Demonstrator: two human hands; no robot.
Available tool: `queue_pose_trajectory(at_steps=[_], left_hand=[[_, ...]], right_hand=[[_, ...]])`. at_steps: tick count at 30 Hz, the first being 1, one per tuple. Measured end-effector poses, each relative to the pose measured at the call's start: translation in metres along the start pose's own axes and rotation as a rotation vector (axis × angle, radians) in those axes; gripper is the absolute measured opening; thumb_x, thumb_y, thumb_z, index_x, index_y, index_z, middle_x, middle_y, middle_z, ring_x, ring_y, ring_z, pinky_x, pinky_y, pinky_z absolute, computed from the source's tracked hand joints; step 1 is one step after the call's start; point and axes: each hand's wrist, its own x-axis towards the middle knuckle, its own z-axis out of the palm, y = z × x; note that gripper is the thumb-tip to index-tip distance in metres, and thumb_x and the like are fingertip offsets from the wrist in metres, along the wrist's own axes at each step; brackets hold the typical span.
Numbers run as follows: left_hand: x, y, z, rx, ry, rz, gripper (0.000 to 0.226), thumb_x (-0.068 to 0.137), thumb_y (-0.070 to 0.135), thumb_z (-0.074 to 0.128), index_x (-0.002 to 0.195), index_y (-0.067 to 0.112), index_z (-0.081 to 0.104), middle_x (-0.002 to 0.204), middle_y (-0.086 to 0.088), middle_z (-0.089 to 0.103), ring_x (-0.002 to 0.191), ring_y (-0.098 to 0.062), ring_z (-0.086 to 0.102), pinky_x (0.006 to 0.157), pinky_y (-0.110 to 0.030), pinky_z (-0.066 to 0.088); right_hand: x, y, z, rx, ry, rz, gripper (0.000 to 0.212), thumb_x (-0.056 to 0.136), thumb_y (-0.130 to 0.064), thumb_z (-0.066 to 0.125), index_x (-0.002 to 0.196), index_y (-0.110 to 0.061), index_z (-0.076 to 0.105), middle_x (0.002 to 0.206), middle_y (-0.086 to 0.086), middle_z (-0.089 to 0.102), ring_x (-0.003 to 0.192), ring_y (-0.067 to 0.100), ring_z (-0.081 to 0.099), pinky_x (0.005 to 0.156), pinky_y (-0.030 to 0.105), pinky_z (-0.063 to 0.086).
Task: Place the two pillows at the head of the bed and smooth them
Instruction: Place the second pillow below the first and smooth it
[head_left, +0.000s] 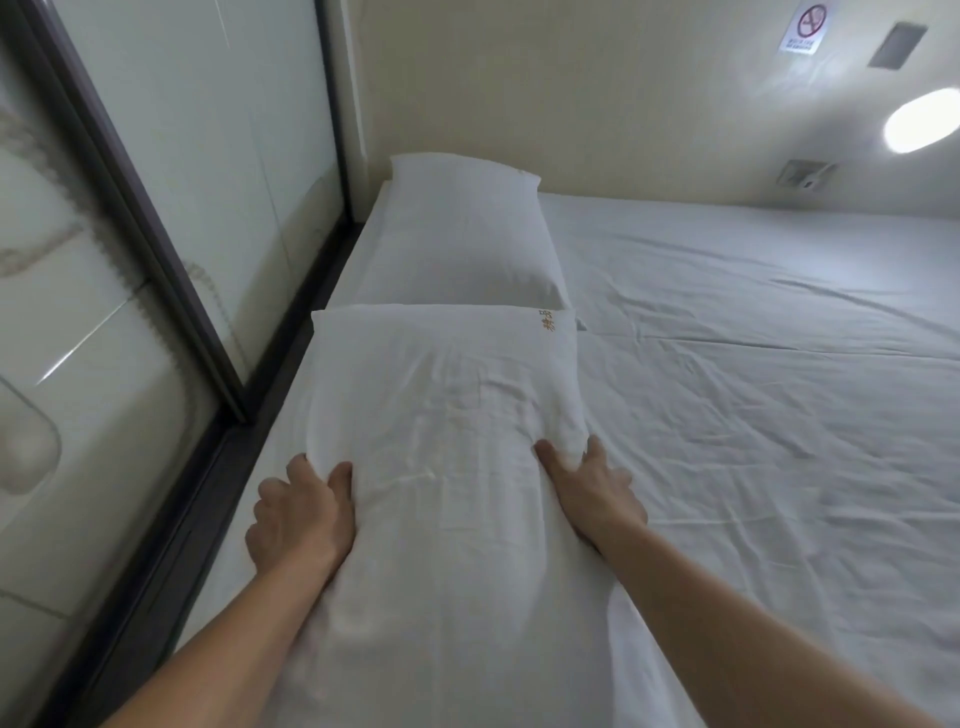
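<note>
Two white pillows lie end to end along the left edge of the bed. The far pillow (462, 234) rests flat against the back wall corner. The near pillow (447, 415) is wrinkled and has small gold embroidery at its far right corner. My left hand (301, 509) grips the near pillow's left side, fingers curled into the fabric. My right hand (592, 488) presses and clutches its right side. Both forearms reach in from the bottom of the view.
The bed (753, 374) is covered by a creased white sheet that spreads wide to the right. A dark-framed glass partition (171, 249) runs close along the left edge. The cream wall (571, 104) carries a no-smoking sign (804, 28) and a round lamp (924, 119).
</note>
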Motion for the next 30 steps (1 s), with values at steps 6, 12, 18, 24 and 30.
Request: queue_pose_trajectory(at_steps=[6, 12, 18, 24, 30], left_hand=[[-0.012, 0.030, -0.005, 0.214, 0.008, 0.586, 0.066, 0.094, 0.059, 0.019, 0.152, 0.034, -0.002, 0.163, -0.001, -0.005, 0.148, -0.027, -0.003, 0.115, -0.054, 0.003], [-0.018, 0.015, 0.022, 0.329, -0.281, 0.555, 0.101, 0.051, 0.079, -0.029, 0.145, 0.045, -0.020, 0.151, 0.015, -0.035, 0.142, -0.014, -0.028, 0.113, -0.057, -0.014], [-0.022, 0.008, 0.004, 0.165, -0.153, 0.168, 0.096, 0.066, 0.091, 0.010, 0.148, 0.045, -0.012, 0.160, -0.006, -0.021, 0.146, -0.030, -0.016, 0.110, -0.065, 0.000], [-0.029, 0.006, 0.004, 0.057, -0.165, 0.042, 0.115, 0.049, 0.101, 0.010, 0.148, 0.044, -0.008, 0.158, -0.012, 0.001, 0.142, -0.034, 0.011, 0.105, -0.061, 0.021], [-0.034, 0.009, 0.000, 0.090, -0.150, 0.107, 0.110, 0.056, 0.098, 0.011, 0.149, 0.043, -0.010, 0.160, -0.012, -0.007, 0.145, -0.035, 0.003, 0.109, -0.063, 0.015]], right_hand=[[-0.037, -0.034, 0.027, -0.347, 0.048, -0.567, 0.074, 0.088, -0.073, 0.024, 0.152, -0.044, -0.001, 0.164, -0.003, -0.012, 0.150, 0.022, -0.008, 0.119, 0.053, 0.003], [-0.042, -0.007, 0.042, -0.248, -0.093, -0.197, 0.086, 0.077, -0.085, 0.026, 0.150, -0.049, -0.002, 0.164, -0.007, -0.012, 0.150, 0.022, -0.009, 0.113, 0.063, 0.007], [-0.052, 0.014, 0.024, 0.036, -0.089, 0.160, 0.118, 0.060, -0.096, 0.033, 0.153, -0.030, 0.007, 0.150, 0.014, 0.040, 0.134, 0.032, 0.043, 0.104, 0.047, 0.034], [-0.059, 0.036, 0.014, 0.065, 0.014, 0.099, 0.087, 0.072, -0.085, 0.042, 0.127, -0.019, 0.041, 0.120, 0.010, 0.064, 0.113, 0.030, 0.060, 0.081, 0.040, 0.041], [-0.055, 0.039, 0.004, -0.053, 0.056, 0.063, 0.096, 0.071, -0.088, 0.035, 0.142, -0.025, 0.031, 0.131, 0.012, 0.056, 0.121, 0.032, 0.055, 0.091, 0.043, 0.040]])
